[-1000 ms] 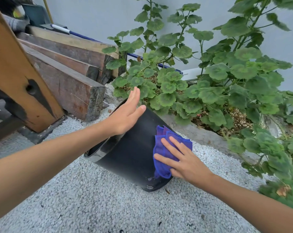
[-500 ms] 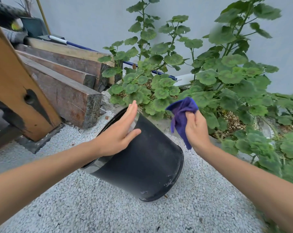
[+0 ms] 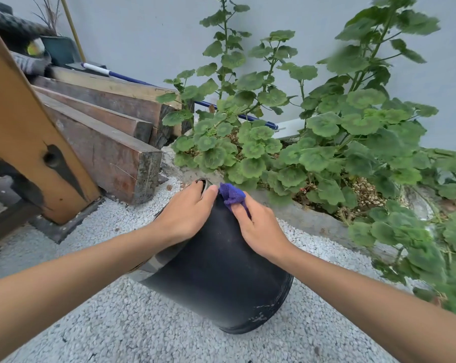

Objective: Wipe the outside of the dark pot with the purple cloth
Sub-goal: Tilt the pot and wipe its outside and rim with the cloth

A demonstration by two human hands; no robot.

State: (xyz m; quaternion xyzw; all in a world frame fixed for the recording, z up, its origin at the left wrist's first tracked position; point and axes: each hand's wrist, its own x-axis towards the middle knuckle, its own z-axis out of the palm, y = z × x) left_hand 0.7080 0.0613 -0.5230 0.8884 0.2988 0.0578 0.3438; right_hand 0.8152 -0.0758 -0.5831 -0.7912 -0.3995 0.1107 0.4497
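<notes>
The dark pot (image 3: 221, 279) lies tilted on its side on the white gravel, its rim toward the upper left and its scuffed base at the lower right. My left hand (image 3: 187, 213) rests on the pot's upper wall near the rim, with fingertips curled over the rim edge. My right hand (image 3: 258, 226) presses the bunched purple cloth (image 3: 232, 196) onto the pot's top side, close to the left hand. Most of the cloth is hidden under the fingers.
Stacked wooden beams (image 3: 104, 142) and a slanted orange board (image 3: 20, 132) stand to the left. A bed of geranium plants (image 3: 326, 132) behind a concrete curb (image 3: 313, 218) borders the pot at the back and right. A blue-handled pole (image 3: 132, 77) lies along the grey wall.
My right hand took the cloth off the pot's base end, lifted it into the air, then set it down near the rim. My left hand slid over to the rim edge.
</notes>
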